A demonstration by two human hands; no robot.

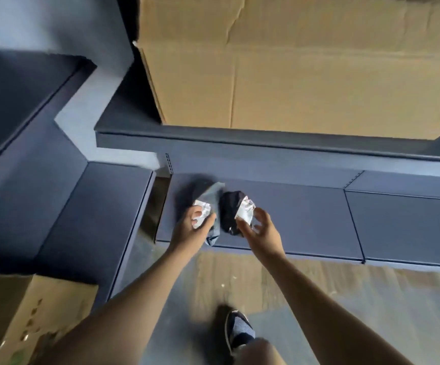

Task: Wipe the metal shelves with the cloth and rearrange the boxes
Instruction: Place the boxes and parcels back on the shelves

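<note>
Both my hands reach over the front of the lower dark grey metal shelf. My left hand grips a grey-blue cloth bundle with a crinkled white label on it. My right hand pinches the white label of a black cloth bundle, with the other fingers spread. The two bundles hang side by side just above the shelf surface. A large cardboard box stands on the upper shelf right above them.
Another cardboard box sits on the floor at lower left. A second dark shelf unit meets this one at a corner on the left. My shoe stands on the wood-patterned floor below.
</note>
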